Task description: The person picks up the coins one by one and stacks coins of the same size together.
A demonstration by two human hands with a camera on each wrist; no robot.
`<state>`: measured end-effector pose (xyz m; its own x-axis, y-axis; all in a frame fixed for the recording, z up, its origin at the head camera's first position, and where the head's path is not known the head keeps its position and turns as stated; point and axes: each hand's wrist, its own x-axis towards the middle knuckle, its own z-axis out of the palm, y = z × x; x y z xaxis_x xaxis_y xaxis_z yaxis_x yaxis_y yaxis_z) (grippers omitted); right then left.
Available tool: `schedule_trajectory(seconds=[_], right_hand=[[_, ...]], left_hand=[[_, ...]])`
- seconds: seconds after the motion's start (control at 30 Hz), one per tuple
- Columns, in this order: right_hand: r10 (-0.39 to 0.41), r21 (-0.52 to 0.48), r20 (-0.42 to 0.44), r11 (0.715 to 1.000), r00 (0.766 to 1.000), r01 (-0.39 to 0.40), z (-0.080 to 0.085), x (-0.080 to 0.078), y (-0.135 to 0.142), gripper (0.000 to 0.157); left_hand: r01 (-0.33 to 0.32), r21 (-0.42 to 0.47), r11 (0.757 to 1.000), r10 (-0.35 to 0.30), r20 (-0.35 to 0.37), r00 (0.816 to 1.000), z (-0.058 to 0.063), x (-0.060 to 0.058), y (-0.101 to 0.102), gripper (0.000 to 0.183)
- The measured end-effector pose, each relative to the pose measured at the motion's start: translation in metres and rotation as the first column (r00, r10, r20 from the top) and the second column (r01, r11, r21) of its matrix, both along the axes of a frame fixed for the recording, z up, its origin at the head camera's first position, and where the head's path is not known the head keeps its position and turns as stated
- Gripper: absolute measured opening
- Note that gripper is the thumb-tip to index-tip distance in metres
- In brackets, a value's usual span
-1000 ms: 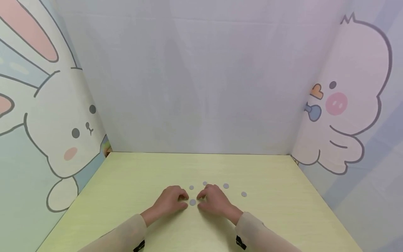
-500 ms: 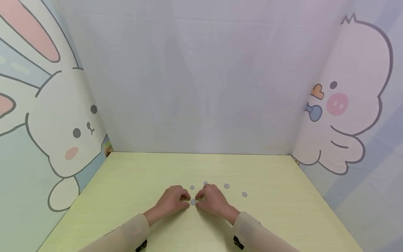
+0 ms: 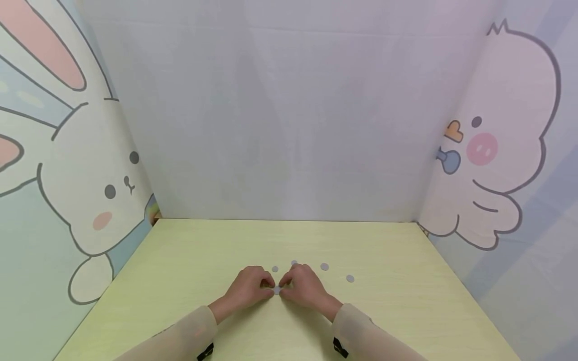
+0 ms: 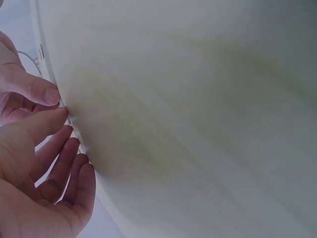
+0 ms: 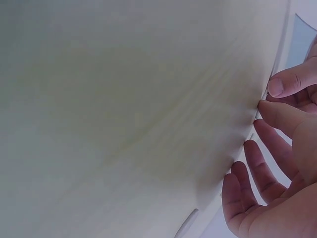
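In the head view, the left hand (image 3: pixel 251 287) and the right hand (image 3: pixel 303 287) face each other low over the pale yellow-green table (image 3: pixel 388 306). On each hand the fingers are bent, and a small gap stays open between the tips of thumb and forefinger. A small grey disc (image 3: pixel 277 290) lies flat on the table between the two hands, its sides right at these fingertips; whether they have real hold of it, I cannot tell. Just beyond this grip is a second disc (image 3: pixel 275 269). Behind the right hand's knuckles lies a third disc (image 3: pixel 294 262), partly hidden. To the right of that hand is a fourth disc (image 3: pixel 324 266), and farther right, well apart from the grip, a fifth disc (image 3: pixel 349 278). Behind the hands come beige sleeves (image 3: pixel 173 333).

In the left wrist view, the left hand is nearest, its thumb and fingers spread a little, the tips at the table surface. The right hand's thumb is just beside the left thumb. The disc between them cannot be made out clearly.

In the right wrist view, the right hand has similarly bent, separated fingers, with the left thumb close by. A grey disc lies on the table near its outer fingers.
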<state>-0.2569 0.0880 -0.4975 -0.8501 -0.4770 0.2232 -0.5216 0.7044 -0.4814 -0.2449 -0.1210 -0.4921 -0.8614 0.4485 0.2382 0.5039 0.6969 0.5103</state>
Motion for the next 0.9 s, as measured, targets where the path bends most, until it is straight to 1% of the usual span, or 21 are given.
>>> schedule_trajectory(seconds=[0.23,0.5,0.7,0.9], right_hand=[[-0.004,-0.006,0.009,1.000,1.000,0.004,0.0006,-0.0005,-0.0004,0.008],[-0.008,-0.013,0.019,1.000,1.000,0.009,0.0007,0.0000,-0.0011,0.008],[-0.022,-0.012,0.040,1.000,0.999,0.022,-0.0011,0.0014,-0.0033,0.009],[-0.008,-0.028,0.037,1.000,0.999,0.009,-0.0015,0.0023,-0.0083,0.006]], left_hand=[[-0.007,-0.013,1.000,0.008,0.010,1.000,0.0000,-0.0016,0.0027,0.007],[-0.010,-0.020,1.000,0.010,0.004,1.000,0.0011,-0.0023,0.0036,0.007],[-0.024,-0.023,0.999,0.025,0.015,1.000,0.0031,-0.0007,0.0028,0.008],[-0.037,-0.034,0.999,0.038,0.033,0.999,0.0022,0.0013,-0.0008,0.009]])
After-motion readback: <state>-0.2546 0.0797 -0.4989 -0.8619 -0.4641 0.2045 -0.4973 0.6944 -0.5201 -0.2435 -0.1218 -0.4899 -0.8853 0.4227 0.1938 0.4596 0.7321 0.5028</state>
